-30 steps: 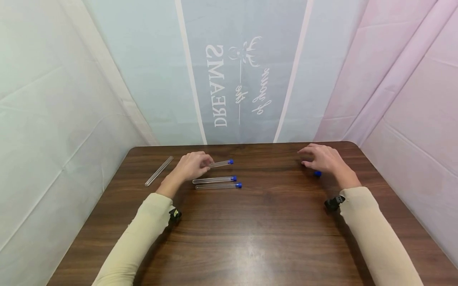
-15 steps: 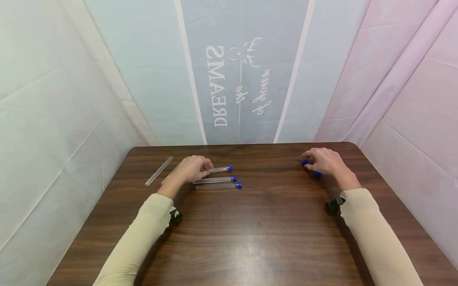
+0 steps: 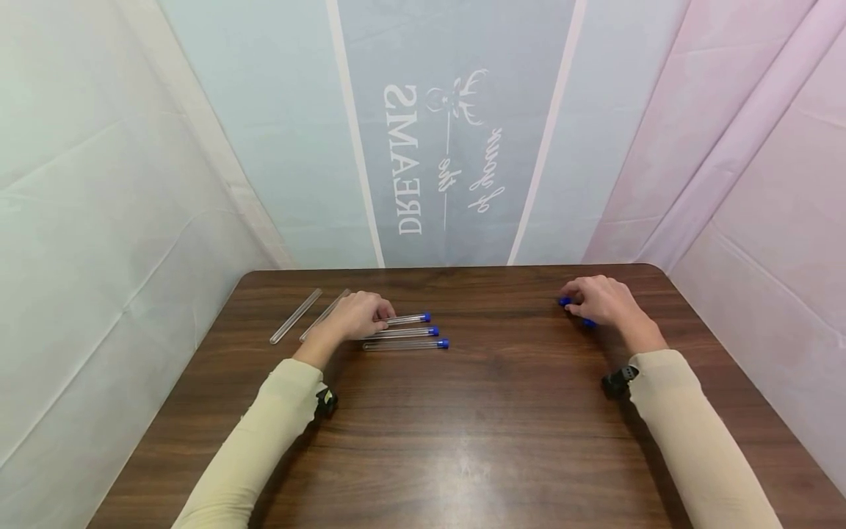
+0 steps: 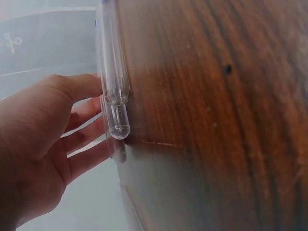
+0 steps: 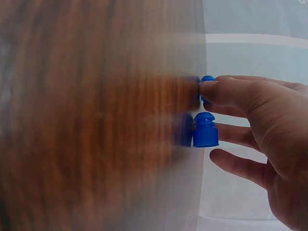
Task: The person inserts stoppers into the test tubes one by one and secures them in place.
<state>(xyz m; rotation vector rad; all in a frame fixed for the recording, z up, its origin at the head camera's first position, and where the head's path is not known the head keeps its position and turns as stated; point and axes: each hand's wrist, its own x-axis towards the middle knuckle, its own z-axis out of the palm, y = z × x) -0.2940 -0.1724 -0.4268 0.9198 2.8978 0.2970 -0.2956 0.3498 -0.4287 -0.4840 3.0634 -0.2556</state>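
My left hand (image 3: 357, 316) pinches a clear test tube (image 3: 406, 319) with a blue stopper, low over the table at the left. Just in front of it lie two more stoppered test tubes, a middle one (image 3: 406, 333) and a nearest one (image 3: 403, 345), roughly parallel. In the left wrist view, rounded tube ends (image 4: 119, 130) show beside the fingers; the fingertips are hidden behind them. At the right, the thumb and forefinger of my right hand (image 3: 600, 300) pinch a blue stopper (image 5: 208, 78). A second blue stopper (image 5: 205, 134) stands on the table under that hand.
Two test tubes without stoppers, an outer one (image 3: 295, 316) and an inner one (image 3: 330, 308), lie slanted left of and behind the left hand. The brown wooden table (image 3: 463, 411) ends at a cloth backdrop (image 3: 463, 250), with cloth walls on both sides.
The left hand has come slightly nearer with its tube, bringing it beside the other stoppered ones. The right hand has lowered and closed its fingertips on a stopper.
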